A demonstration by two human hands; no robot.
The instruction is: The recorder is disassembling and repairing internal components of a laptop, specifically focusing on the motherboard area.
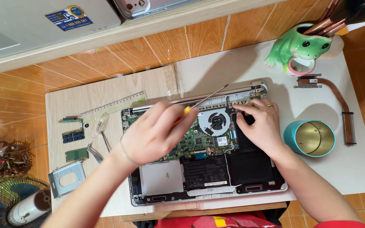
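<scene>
An opened laptop (210, 169) lies bottom-up on the low table, its green circuit board (199, 139), round fan (214, 120) and black battery (205, 172) exposed. My left hand (153, 133) hovers over the board's left part, gripping a screwdriver (205, 99) with a yellow-orange handle and a thin shaft that points up and right. My right hand (260, 124), a ring on one finger, presses its fingertips on a black part beside the fan, near the hinge at the top right.
Left of the laptop lie a clear ruler (115, 103), small circuit boards (73, 136), tweezers (93, 152) and a metal drive bracket (66, 177). At the right stand a teal cup (311, 138), a copper heat pipe (339, 101) and a green frog brush holder (300, 48).
</scene>
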